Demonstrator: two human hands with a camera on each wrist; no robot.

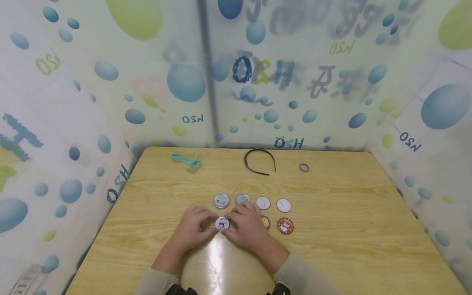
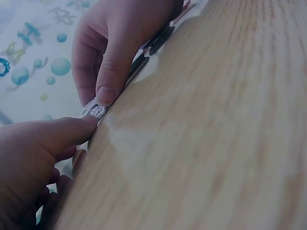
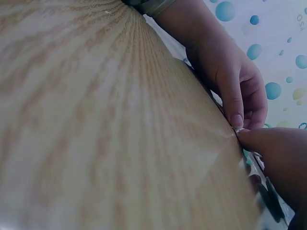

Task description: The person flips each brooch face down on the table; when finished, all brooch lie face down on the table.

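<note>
A small white round badge (image 1: pixel 222 223) with a cartoon figure lies face up between both hands. My left hand (image 1: pixel 191 229) pinches its left edge between thumb and fingers. From the other side, my right hand (image 1: pixel 248 228) holds the badge's right edge with thumb and fingertips. The left wrist view shows both thumbs on the badge (image 2: pixel 96 109), low at the tabletop. Just right of my right hand, a purple badge with a yellow face (image 1: pixel 266 222) is partly covered by it. A red badge (image 1: pixel 285 225) with a cartoon picture lies further right.
Behind the hands runs a row of discs: a silver badge back (image 1: pixel 221 200), another silver back (image 1: pixel 242 199), a white disc (image 1: pixel 263 203) and a second white disc (image 1: pixel 284 205). Farther back lie a teal hair clip (image 1: pixel 188 161), a black headband (image 1: pixel 254 169) and a purple ring-shaped band (image 1: pixel 304 167).
</note>
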